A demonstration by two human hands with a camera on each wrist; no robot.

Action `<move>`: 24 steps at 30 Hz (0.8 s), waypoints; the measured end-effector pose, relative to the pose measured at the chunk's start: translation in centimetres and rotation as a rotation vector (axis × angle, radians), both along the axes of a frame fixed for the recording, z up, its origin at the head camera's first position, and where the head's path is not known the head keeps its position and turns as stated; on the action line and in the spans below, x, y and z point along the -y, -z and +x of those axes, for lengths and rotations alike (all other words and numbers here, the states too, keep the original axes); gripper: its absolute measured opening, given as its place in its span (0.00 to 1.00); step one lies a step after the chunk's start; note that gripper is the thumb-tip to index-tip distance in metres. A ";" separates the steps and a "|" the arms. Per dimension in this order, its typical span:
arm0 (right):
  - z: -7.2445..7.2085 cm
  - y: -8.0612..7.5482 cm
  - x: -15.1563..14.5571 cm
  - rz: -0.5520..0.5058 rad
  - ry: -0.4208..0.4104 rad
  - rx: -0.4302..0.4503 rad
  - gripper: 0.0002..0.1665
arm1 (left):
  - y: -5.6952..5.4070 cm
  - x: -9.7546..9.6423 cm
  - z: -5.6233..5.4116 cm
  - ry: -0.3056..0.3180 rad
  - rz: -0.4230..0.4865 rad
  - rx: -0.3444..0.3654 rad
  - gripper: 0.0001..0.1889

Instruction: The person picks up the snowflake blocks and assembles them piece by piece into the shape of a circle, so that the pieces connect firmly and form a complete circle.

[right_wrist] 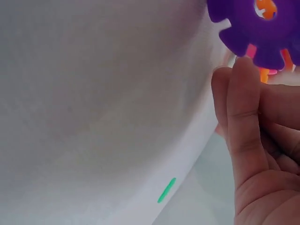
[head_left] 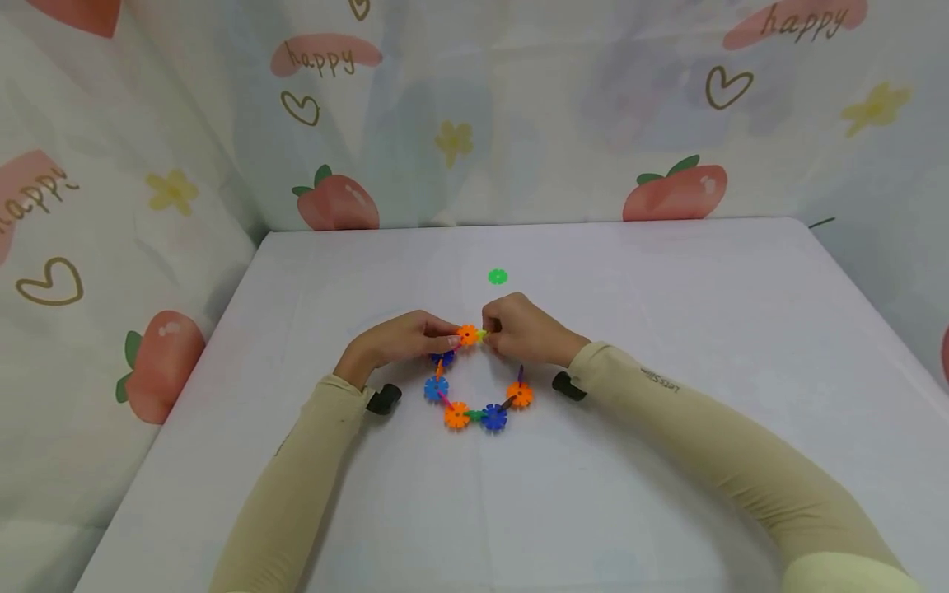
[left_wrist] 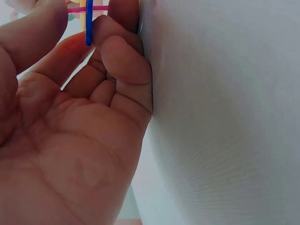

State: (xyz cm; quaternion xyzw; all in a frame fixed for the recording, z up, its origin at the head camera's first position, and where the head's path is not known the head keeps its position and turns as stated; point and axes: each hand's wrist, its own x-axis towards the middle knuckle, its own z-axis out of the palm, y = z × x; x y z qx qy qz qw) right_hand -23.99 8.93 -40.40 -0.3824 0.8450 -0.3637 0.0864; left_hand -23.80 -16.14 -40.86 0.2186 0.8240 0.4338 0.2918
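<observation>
Notched plastic flower discs are slotted together in a curved chain on the table. Along it are a blue disc (head_left: 436, 389), a dark blue disc (head_left: 494, 417), an orange disc (head_left: 520, 394) and a purple disc (right_wrist: 262, 37) at the right end, below the right hand. At the chain's far end, my left hand (head_left: 400, 338) pinches an orange disc (head_left: 468, 334) between thumb and fingers. My right hand (head_left: 528, 329) pinches a yellow-green disc (head_left: 481, 335), edge-on against that orange disc; its fingers hide part of it. Near the left fingers, a pink disc (left_wrist: 101, 8) crosses a blue one.
A single green disc (head_left: 497, 277) lies flat on the white table (head_left: 667, 296), beyond the hands. Patterned cloth (head_left: 519, 107) hangs behind the table and along its left side. Dark wrist cameras (head_left: 384, 399) sit under both wrists, near the chain.
</observation>
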 end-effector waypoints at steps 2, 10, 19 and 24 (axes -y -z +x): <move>-0.1 0.0 0.0 0.007 -0.009 -0.009 0.14 | 0.0 -0.1 -0.1 0.007 0.003 -0.014 0.20; -0.6 0.5 -0.4 0.024 0.063 0.016 0.12 | -0.2 -0.5 -0.4 -0.003 -0.032 -0.023 0.17; -0.9 0.4 -0.7 0.018 0.061 0.029 0.07 | -0.5 -1.5 -1.2 -0.075 -0.087 -0.049 0.17; -1.1 0.4 -1.0 0.020 0.051 0.023 0.06 | -0.5 -2.1 -1.9 -0.070 -0.086 -0.044 0.16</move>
